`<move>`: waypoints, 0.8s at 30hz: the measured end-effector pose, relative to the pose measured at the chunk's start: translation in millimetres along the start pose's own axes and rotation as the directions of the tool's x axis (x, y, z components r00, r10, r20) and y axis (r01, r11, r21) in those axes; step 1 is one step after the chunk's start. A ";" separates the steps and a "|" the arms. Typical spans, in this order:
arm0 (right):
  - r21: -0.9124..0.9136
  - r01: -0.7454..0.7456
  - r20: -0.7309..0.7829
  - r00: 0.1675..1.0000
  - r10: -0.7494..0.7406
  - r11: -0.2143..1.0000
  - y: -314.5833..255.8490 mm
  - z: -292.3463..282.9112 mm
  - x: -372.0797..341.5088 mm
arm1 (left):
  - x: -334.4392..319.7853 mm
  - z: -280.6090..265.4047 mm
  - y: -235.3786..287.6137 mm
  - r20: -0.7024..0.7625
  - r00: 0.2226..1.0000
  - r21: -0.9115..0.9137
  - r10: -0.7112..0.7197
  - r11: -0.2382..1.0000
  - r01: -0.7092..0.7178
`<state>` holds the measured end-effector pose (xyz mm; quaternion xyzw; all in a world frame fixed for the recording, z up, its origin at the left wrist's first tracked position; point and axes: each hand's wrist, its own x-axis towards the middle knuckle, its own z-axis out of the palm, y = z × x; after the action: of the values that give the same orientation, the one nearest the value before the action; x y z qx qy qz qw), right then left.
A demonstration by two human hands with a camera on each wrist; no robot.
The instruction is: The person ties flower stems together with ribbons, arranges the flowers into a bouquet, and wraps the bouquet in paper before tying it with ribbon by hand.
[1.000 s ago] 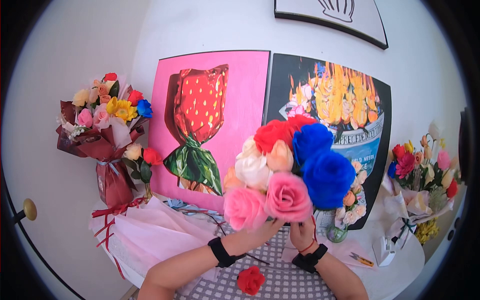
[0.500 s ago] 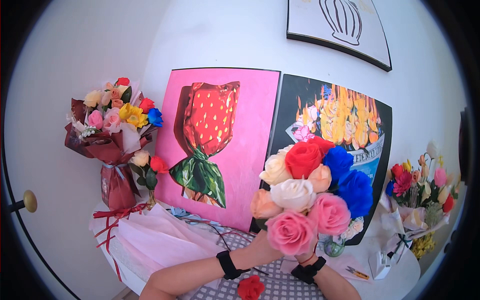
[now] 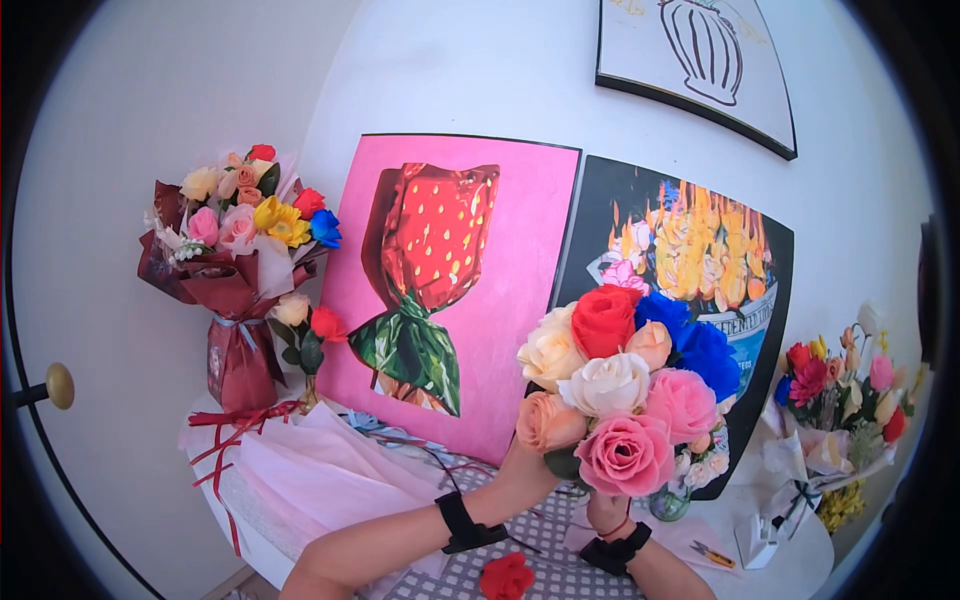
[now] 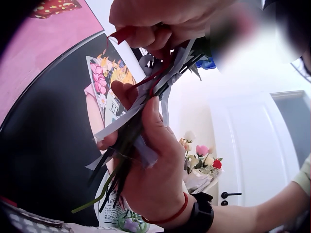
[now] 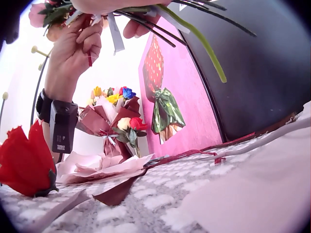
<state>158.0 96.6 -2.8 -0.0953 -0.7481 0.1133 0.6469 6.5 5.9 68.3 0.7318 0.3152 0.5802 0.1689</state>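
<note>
A bunch of artificial roses (image 3: 604, 385), in red, cream, white, peach, pink and blue, is held up in the head view, hiding most of the fingers. Under the blooms, my left hand (image 3: 528, 478) has its curled fingers on a red ribbon (image 4: 123, 34) beside the stems. My right hand (image 3: 607, 512) grips the bundle lower down, its thumb (image 4: 154, 119) along the stems (image 4: 124, 145). White ribbon strips (image 4: 116, 125) hang around the stems, whose bare ends stick out past my right hand.
A loose red rose head (image 3: 506, 577) lies on the patterned cloth (image 3: 545, 565). Pink wrapping paper (image 3: 330, 470) and red ribbons (image 3: 222, 470) lie left. A wrapped bouquet (image 3: 240, 330) stands behind them. Glass vase (image 3: 670, 503), scissors (image 3: 713, 555) and another bouquet (image 3: 825, 450) are right.
The bunch has moved lower and right in the head view, its pink roses now facing the camera more. Both hands stay below it. The background has also shifted in the view.
</note>
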 end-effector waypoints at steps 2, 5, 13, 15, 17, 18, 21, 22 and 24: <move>0.058 -0.091 -0.011 0.996 0.092 0.994 5.6 1.7 -6.4 | -1.1 3.4 -4.5 -0.047 0.998 0.066 0.042 0.997 -0.039; 0.156 -0.199 0.027 0.980 0.197 0.968 18.1 -2.2 -13.0 | 0.9 8.5 -18.8 -0.101 0.981 0.081 0.165 0.984 -0.157; 0.313 -0.295 0.144 0.954 0.262 0.903 -15.3 -0.1 5.1 | 15.5 13.2 -24.2 -0.136 0.985 -0.159 0.108 0.979 -0.129; 0.279 -0.317 0.152 0.947 0.284 0.906 -11.9 -1.1 4.5 | 16.5 11.5 -23.4 -0.126 0.990 -0.151 0.063 0.985 -0.081; 0.280 -0.327 0.160 0.943 0.292 0.903 -11.3 -1.4 4.6 | 17.7 10.4 -23.3 -0.107 0.993 -0.113 0.054 0.991 -0.066; 0.278 -0.327 0.158 0.943 0.292 0.903 -12.9 -0.4 4.9 | 16.8 9.2 -19.2 -0.105 0.993 -0.115 0.054 0.991 -0.066; 0.337 -0.325 0.127 0.946 0.300 0.883 -19.0 2.6 7.5 | 13.6 4.4 -2.5 -0.094 0.996 -0.057 0.002 0.998 -0.007; 0.344 -0.327 0.135 0.945 0.298 0.880 -19.9 2.6 8.1 | 13.5 3.5 -1.2 -0.092 0.996 -0.041 0.003 0.999 -0.007; 0.350 -0.329 0.143 0.944 0.297 0.877 -23.2 2.9 9.2 | 13.8 3.7 -3.5 -0.091 0.996 -0.026 0.003 1.000 -0.006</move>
<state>153.9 77.0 12.3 -0.0869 -0.7150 0.3587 0.5937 10.9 18.1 75.4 0.7032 0.3132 0.6172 0.1627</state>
